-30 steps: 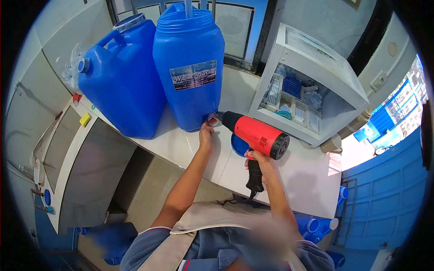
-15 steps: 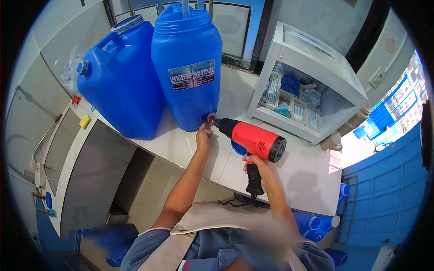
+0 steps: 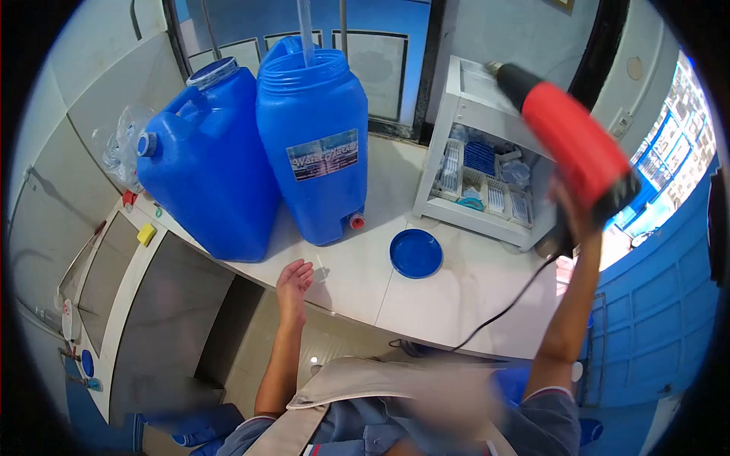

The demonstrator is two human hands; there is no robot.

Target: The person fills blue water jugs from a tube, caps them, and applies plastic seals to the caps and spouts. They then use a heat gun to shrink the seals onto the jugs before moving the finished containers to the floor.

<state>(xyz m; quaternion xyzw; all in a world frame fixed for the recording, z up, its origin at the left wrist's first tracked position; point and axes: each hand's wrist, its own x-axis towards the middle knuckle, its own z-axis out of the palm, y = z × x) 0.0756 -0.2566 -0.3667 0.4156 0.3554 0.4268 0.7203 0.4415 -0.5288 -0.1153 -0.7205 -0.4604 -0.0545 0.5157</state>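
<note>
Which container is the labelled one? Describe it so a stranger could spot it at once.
Find the long white counter, then the two big blue containers standing side by side on it. The labelled container is the right-hand one, nearer the white cabinet. Unlike its neighbour, it shows a printed label on its front and a red-ended spout near its base.

Glossy white desk [image 3: 350, 281], yellow sponge [image 3: 146, 234] near the edge at its left end. Next along, plain blue jug [image 3: 209, 178] and labelled blue jug [image 3: 321, 195] stand upright side by side. Round blue lid [image 3: 416, 254] lies flat to their right, with white cabinet [image 3: 483, 121] standing just behind it, further right.
</note>
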